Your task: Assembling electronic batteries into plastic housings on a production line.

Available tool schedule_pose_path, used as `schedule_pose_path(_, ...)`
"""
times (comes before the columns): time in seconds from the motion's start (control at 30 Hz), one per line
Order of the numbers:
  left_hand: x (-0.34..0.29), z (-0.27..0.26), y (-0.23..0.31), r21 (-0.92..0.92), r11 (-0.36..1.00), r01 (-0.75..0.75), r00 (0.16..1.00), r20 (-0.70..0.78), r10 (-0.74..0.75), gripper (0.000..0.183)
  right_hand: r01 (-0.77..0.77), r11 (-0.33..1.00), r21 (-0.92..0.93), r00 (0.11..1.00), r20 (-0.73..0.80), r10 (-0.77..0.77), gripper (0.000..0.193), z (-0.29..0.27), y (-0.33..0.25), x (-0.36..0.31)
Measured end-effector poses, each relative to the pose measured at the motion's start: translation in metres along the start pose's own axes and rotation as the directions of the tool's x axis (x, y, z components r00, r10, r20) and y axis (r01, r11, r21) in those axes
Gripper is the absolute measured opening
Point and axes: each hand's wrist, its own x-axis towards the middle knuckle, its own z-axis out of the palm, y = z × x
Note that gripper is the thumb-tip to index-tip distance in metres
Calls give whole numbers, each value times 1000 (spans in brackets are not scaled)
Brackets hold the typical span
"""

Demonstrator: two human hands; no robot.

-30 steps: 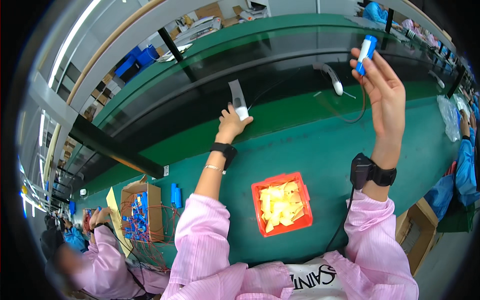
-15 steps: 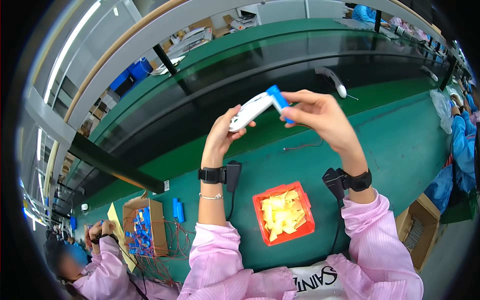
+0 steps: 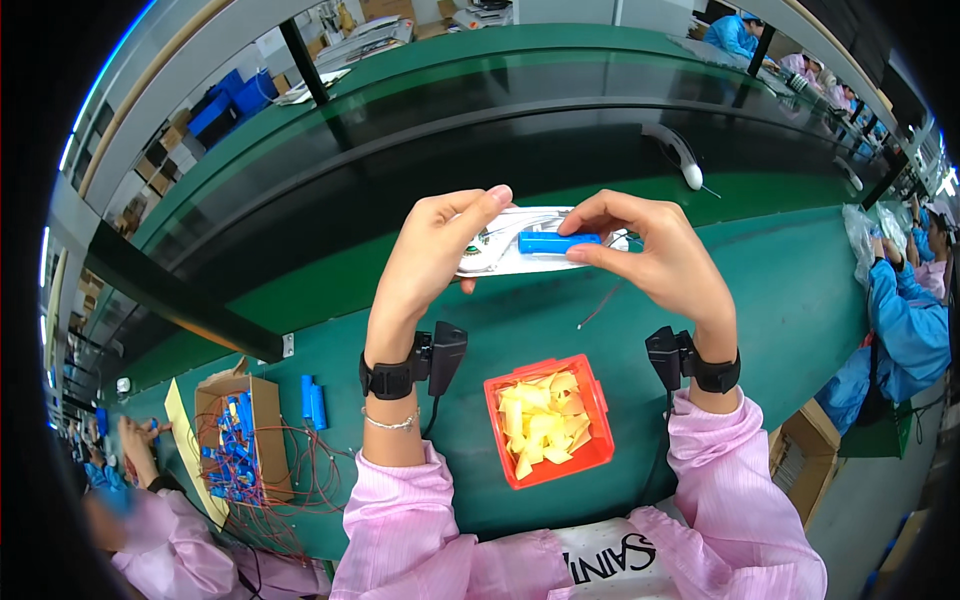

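Note:
Above the bench, my left hand [image 3: 432, 245] is closed around the left end of a white plastic housing [image 3: 507, 258], its thumb on top. Thin wires and a round part with a green centre show inside the housing. Between the thumb and fingers of my right hand [image 3: 655, 245] is a blue cylindrical battery [image 3: 545, 243], lying lengthwise against the open face of the housing. Dark leads come off near its right end, partly hidden by the fingers. A thin wire [image 3: 600, 304] hangs below the right hand.
An orange-red bin [image 3: 603, 440] of yellow paper pieces sits before me. To the left are a cardboard box [image 3: 270, 440] of blue batteries with red leads and two loose batteries [image 3: 314, 402]. A white-and-grey device [image 3: 680, 160] lies on the dark conveyor [image 3: 570, 150]. Co-workers sit at both sides.
The housing has turned from tilted to nearly level. My right hand has brought the battery from an upright slant at the housing's end to lying along its open face.

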Motion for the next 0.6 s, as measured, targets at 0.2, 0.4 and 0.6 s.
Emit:
schedule_pose_path(0.2, -2, -5, 4, -12, 1000, -3, 1000, 8, 3, 40, 84, 988, -128, 995, -34, -89, 21, 13, -6, -1)
schedule_pose_path(0.4, -5, -6, 5, -24, 1000, 1, 1000, 4, -1, 40, 171, 981, -95, 979, -94, -180, 19, 16, -1, 1)
schedule_pose_path(0.6, -9, -4, 10, -38, 999, 11, 999, -53, -13, 40, 167, 983, -80, 983, -59, -172, 13, 12, -2, -1)
